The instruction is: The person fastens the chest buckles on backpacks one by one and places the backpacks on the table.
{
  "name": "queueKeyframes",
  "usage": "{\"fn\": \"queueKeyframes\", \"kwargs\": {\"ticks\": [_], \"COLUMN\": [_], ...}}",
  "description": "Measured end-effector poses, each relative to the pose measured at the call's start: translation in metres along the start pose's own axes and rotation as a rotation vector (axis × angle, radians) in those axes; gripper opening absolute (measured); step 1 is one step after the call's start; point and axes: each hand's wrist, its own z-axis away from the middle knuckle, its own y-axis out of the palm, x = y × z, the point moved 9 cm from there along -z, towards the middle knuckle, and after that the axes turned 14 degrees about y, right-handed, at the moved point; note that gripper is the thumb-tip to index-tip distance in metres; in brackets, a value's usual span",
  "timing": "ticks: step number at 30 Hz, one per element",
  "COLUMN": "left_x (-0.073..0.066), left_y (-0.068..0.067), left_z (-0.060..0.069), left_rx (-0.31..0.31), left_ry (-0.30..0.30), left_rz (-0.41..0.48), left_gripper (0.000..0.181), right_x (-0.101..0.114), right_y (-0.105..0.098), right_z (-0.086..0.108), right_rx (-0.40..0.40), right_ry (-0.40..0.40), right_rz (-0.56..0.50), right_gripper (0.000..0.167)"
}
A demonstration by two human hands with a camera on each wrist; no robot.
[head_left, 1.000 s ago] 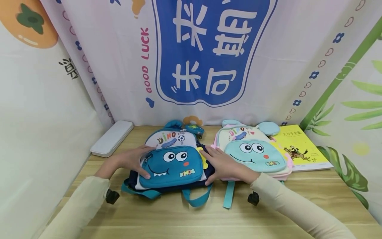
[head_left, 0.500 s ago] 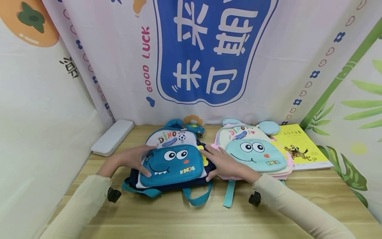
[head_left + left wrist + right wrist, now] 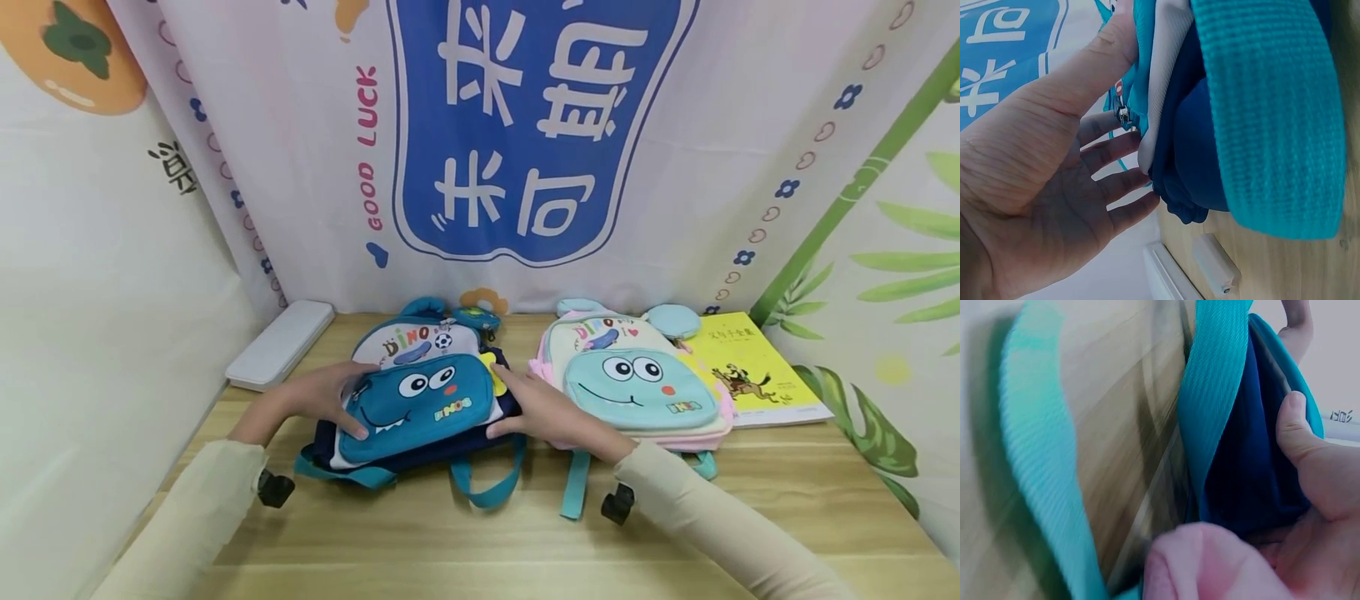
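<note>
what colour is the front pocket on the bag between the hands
The front pocket is teal blue, clearest in the head view.

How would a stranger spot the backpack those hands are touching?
Below the big blue sign is a wooden table. On it, between the left hand and right hand, lies the teal backpack. Its dark teal and navy colours set it apart from the pale mint backpack beside it.
</note>
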Motion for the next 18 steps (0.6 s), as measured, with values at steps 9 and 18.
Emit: {"fn": "queueKeyframes", "kwargs": {"ticks": [9,18], "left_x": [0.0,-0.004], "left_y": [0.001,0.0], "left_z": [0.0,-0.004], "left_rx": [-0.013,-0.023], "left_ry": [-0.026,-0.017], "left_rz": [0.012,0.025], "left_gripper": [0.119,0.113], "right_x": [0.005,0.002], "right_y": [-0.006,-0.014], "right_z": [0.004,0.006], "right_rx": [-0.006,-0.042], "right_ry": [-0.056,-0.091], "right_rz": [-0.239,-0.4], "right_gripper": [0.111,0.102]}}
